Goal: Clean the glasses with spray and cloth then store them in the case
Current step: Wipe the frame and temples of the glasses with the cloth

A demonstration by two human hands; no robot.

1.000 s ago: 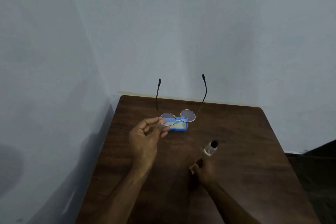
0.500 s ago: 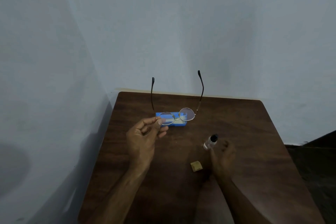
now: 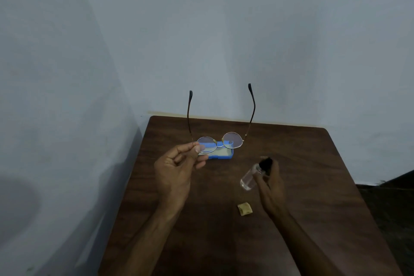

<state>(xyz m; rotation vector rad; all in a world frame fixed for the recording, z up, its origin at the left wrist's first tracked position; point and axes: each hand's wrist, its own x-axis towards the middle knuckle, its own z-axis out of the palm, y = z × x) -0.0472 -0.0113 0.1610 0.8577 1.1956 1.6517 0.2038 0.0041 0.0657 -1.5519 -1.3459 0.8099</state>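
My left hand (image 3: pixel 177 170) pinches the left lens rim of the round, thin-framed glasses (image 3: pixel 231 140), holding them in the air with both dark temples pointing up and away. Behind and below them an open blue case (image 3: pixel 224 154) with a pale lining lies on the table. My right hand (image 3: pixel 272 186) grips a small clear spray bottle (image 3: pixel 249 178) with a black cap, lifted and tilted off the table. A small folded yellowish cloth (image 3: pixel 244 208) lies on the wood between my forearms.
The dark brown wooden table (image 3: pixel 324 186) sits in a corner, with pale walls along its left and far edges. Its right edge drops to a dark floor (image 3: pixel 394 204).
My right hand let go of the cloth, moved right to the spray bottle, closed on it and lifted it. My left hand kept the glasses raised and nearly still.
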